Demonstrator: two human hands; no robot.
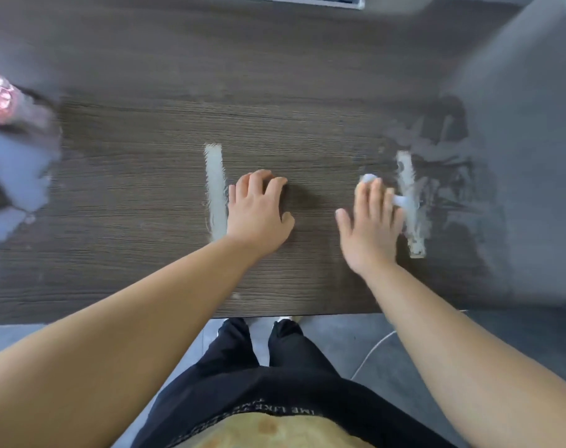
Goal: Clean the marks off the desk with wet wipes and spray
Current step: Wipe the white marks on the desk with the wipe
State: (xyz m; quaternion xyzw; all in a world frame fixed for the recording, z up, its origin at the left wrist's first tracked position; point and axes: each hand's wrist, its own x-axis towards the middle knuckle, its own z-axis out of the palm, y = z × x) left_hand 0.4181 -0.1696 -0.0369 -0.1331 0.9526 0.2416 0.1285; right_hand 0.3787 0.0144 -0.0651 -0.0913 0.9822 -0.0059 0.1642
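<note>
Right hand [368,227] flat, fingers straight, pressing small white wet wipe [400,200] onto smeared white stripe mark [405,169], right of dark wood-grain worktop [139,163]. Left hand [259,215] loosely curled, holding nothing, resting beside intact white stripe mark [216,189], frame centre. Risk: bunched wipe may spread residue wider. Black garment [275,383] at bottom, lettering partly reads "ME LIKE"

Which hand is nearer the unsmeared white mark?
Left. The left hand rests on the desk just right of that mark, almost touching it; the right hand is farther right, beside the smeared mark.
</note>
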